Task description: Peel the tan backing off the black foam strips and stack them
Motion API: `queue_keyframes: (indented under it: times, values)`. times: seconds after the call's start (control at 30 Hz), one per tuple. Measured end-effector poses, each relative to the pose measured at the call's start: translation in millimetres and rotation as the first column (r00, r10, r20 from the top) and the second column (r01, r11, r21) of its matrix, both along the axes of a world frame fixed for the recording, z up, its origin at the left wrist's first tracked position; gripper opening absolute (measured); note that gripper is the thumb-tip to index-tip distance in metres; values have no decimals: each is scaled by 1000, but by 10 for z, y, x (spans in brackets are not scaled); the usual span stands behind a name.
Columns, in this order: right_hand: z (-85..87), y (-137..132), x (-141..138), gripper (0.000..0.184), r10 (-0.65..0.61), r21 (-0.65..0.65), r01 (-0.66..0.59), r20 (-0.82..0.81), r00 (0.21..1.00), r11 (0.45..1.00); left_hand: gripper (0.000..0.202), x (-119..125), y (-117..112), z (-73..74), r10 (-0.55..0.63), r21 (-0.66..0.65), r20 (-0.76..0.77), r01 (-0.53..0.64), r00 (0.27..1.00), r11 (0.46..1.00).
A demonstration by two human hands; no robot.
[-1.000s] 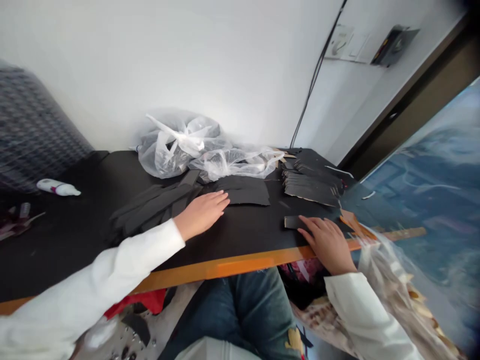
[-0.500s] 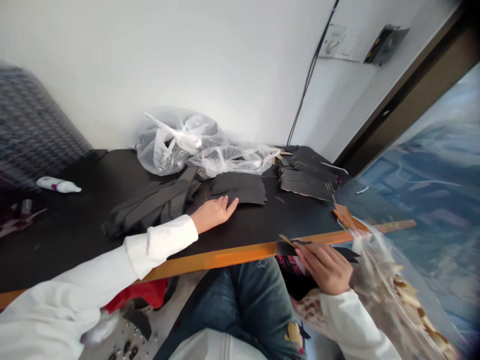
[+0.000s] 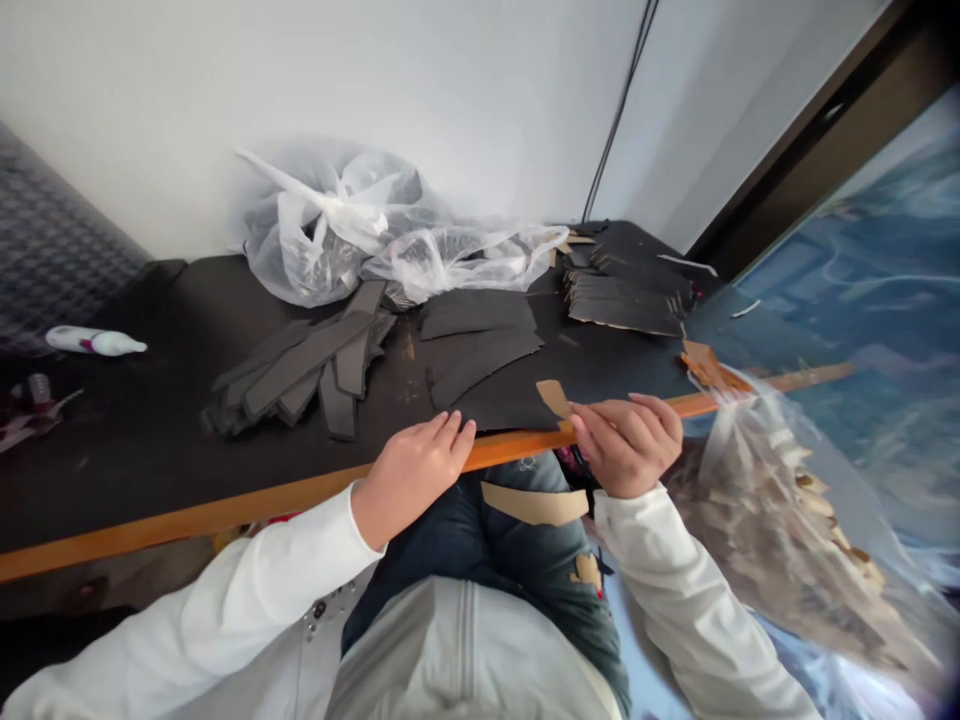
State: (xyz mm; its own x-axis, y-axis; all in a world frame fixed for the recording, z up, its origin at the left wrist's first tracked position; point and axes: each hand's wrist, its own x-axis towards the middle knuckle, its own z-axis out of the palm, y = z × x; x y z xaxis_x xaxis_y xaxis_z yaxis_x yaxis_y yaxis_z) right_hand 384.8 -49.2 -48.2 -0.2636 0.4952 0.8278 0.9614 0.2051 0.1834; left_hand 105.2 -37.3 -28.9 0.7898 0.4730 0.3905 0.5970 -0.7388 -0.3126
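Note:
My left hand lies at the table's front edge, fingers stretched over the left corner of a black sheet piece; its thumb is hidden. That piece sits flat along the edge, in front of a few overlapping black pieces. At the piece's right end, my right hand is closed, pinching a tan strip that sticks up from the fingertips. Another tan curved strip rests over my lap, below the table edge.
Black strips are heaped on the left of the table, near a white bottle. Clear plastic bags stand against the wall. More black pieces are stacked at right. A bag of tan scraps hangs beside the right edge.
My left hand has come back toward the table edge with a black piece under it. My right hand has moved up and left; the tan strip over my lap is newly visible.

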Motion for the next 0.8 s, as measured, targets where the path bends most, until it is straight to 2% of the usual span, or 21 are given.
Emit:
queue_keyframes:
  times: [0.13, 0.23, 0.3, 0.33, 0.43, 0.53, 0.6, 0.7, 0.8]
  values:
    - [-55, 38, 6, 19, 12, 17, -12, -9, 1000, 1000, 25, 33, -119, -26, -13, -26, 147, 17, 989, 1000]
    - [-88, 205, 146, 22, -84, -14, 84, -49, 995, 996, 22, 147, -289, -173, -156, -99, 262, 188, 952, 977]
    - [-87, 369, 281, 29, -141, -91, 134, -83, 986, 987, 24, 245, -406, -388, -264, -159, 226, 303, 937, 939]
    - [-74, 445, 347, 31, -145, -133, 133, -91, 985, 982, 26, 289, -449, -524, -289, -193, 180, 322, 940, 927]
    - [-1, 547, 483, 27, -60, -287, 41, -57, 997, 957, 33, 368, -484, -951, -219, -294, 141, 252, 965, 922]
    - [37, 357, 462, 30, 61, -437, -63, -19, 998, 897, 32, 363, -433, -1243, -130, -364, 166, 183, 978, 913]
    - [0, 102, 348, 38, 108, -443, -123, -58, 992, 888, 32, 337, -407, -1318, -104, -400, 185, 171, 977, 900]
    - [-149, -297, 61, 37, 270, -418, -288, -104, 957, 861, 36, 309, -420, -1292, -58, -451, 220, 154, 974, 879]
    - [-346, -604, -290, 34, 427, -495, -405, -75, 901, 769, 41, 311, -469, -1189, -17, -488, 240, 136, 971, 862]
